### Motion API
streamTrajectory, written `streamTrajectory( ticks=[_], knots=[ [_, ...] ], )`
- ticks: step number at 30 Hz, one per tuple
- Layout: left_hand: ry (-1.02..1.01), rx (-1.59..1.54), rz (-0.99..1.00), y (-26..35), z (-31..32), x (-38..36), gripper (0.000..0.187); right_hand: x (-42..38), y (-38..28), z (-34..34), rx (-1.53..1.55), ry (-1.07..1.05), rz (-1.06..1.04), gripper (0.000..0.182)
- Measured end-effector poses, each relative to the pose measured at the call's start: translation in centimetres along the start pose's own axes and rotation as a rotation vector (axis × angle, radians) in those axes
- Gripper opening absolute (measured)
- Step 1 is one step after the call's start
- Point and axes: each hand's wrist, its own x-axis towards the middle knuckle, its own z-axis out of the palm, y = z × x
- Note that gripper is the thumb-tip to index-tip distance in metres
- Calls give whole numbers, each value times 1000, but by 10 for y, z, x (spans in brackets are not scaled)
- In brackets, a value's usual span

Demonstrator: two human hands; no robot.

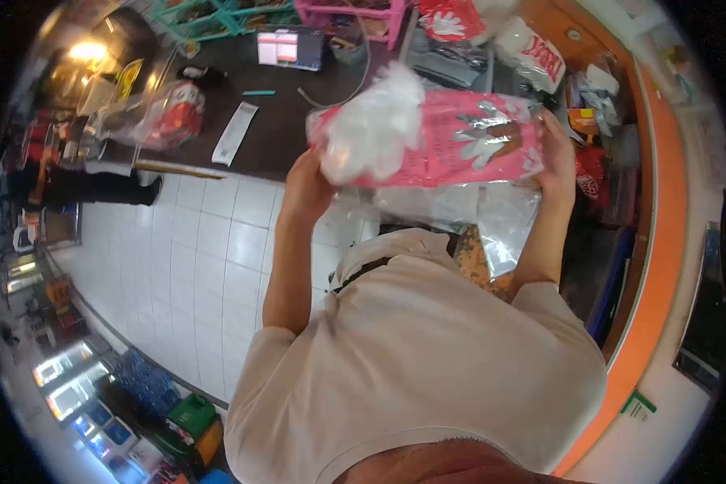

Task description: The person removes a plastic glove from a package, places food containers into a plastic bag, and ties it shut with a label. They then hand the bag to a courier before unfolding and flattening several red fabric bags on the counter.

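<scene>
Beige t-shirt [427, 355] fills the near view, both arms raised. Left hand [308, 187] clenched on the left end of a flat pink plastic glove packet [448, 145], under a crumpled white plastic bag [371, 129] that hides its fingers. Right hand [558, 153] grasps the packet's right end, fingers wrapped behind. Packet held level in the air, clear plastic sheet [492, 214] hanging just below the grip. White tiled floor [210, 250] open left of the hands. Beyond the grip, dark countertop [282, 121] with cluttered, blurred goods; orange counter edge [665, 210] curves along the right.
</scene>
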Motion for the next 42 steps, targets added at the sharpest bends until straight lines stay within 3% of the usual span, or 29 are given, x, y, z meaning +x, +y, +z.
streamTrajectory(
  ticks=[1, 2, 4, 5, 8, 11, 14, 16, 18, 19, 21, 22, 24, 26, 27, 28, 29, 30, 33, 35, 36, 38, 39, 40, 42],
  knots=[
    [-43, -163, -94, -7, 26, 33, 36, 5, -12, -9, 23, 110, 0, 15],
    [-92, -300, -121, -29, 31, 67, 37, 19, -17, -29, 108, 65, -14, 15],
    [-171, -409, -394, -80, 24, 147, 42, 48, -18, -81, 270, -29, -37, 14],
    [-240, -422, -472, -89, 39, 160, 44, 56, -22, -87, 306, -47, -41, 14],
    [-57, -426, -576, -115, 68, 182, 46, 72, -29, -99, 444, -167, -53, 13],
    [-174, -426, -624, -128, 72, 198, 38, 116, -25, -137, 536, -316, -76, 25],
    [-295, -152, -112, -129, 101, 271, 36, 129, -64, -68, 850, -470, -140, 47],
    [-470, -380, 60, -84, 171, 324, 42, 154, -74, -40, 990, -578, -355, 63],
    [-495, -492, 20, -61, 221, 378, 53, 189, -61, -29, 845, -393, -445, 55],
    [-450, -464, -22, -61, 225, 397, 73, 206, -53, -22, 769, -316, -493, 51],
    [-360, -404, -107, -55, 235, 425, 118, 231, -4, -5, -379, -111, -542, 31],
    [-302, -336, -44, -56, 230, 421, 104, 254, 40, -11, -585, -233, -476, 18],
    [-189, -184, 62, -64, 210, 376, 75, 251, 91, -1, -1131, -561, -458, 26],
    [-68, -33, 161, -72, 180, 319, 50, 271, 130, -23, -1472, -572, -732, 34],
    [-4, 304, 149, -79, 155, 295, 51, 273, 144, -31, -1640, -571, -867, 38],
    [89, 420, 105, -87, 132, 278, 53, 260, 125, -23, -1645, -471, -707, 51],
    [178, 531, 52, -96, 108, 261, 55, 267, 125, -20, -1600, -459, -747, 53],
    [304, 419, -50, -109, 88, 252, 58, 271, 127, -23, -1557, -451, -776, 56],
    [183, 608, -52, -163, 48, 271, 55, 265, 138, -11, -1368, -507, -819, 49],
    [125, 717, 159, -174, 48, 310, 46, 280, 163, 2, -1133, -611, -832, 39],
    [107, 769, 254, -181, 48, 324, 41, 291, 193, 4, -946, -821, -734, 24],
    [58, 887, 446, -188, 46, 346, 32, 269, 172, 24, -949, -760, -325, 23],
    [81, 823, 435, -182, 50, 350, 27, 263, 159, 32, -944, -715, -130, 23],
    [105, 759, 425, -177, 53, 354, 23, 264, 150, 25, -1030, -638, -207, 27],
    [264, 364, 173, -132, 81, 341, 14, 267, 134, 6, -1313, -542, -440, 36]
  ],
)
